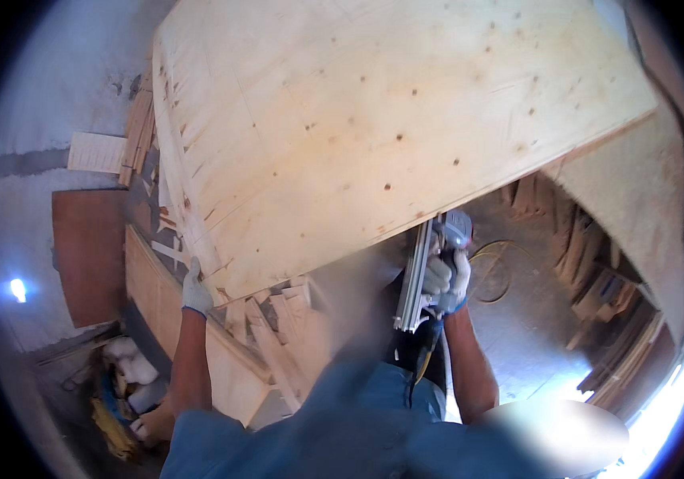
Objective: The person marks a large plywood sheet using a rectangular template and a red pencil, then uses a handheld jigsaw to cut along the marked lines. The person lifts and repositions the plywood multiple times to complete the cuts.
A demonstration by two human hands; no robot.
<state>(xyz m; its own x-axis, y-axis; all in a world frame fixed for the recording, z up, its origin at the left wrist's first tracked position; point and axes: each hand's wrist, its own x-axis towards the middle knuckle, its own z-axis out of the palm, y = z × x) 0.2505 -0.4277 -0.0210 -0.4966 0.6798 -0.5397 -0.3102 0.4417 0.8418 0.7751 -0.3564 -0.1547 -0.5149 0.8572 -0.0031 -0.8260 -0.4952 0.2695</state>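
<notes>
A large pale plywood panel (342,120) with dark knots spreads across the upper middle, tilted in view. At its near left corner is my left hand (197,290) in a white glove with a blue cuff. It grips the panel's edge, the thumb along the side and the other fingers mostly hidden. My right hand (452,278), gloved too, is wrapped round the handle of a nail gun (414,279) with a long silver magazine. The tool's grey rounded head is close to the panel's near edge. A dark and yellow hose hangs below the tool.
Wood offcuts (282,327) lie under the near left corner, beside a long board (154,275). A brown sheet (90,255) leans at the left. Stacked wood strips (621,351) and a cardboard box (604,294) are at the right. A yellow hose (508,275) loops on the floor.
</notes>
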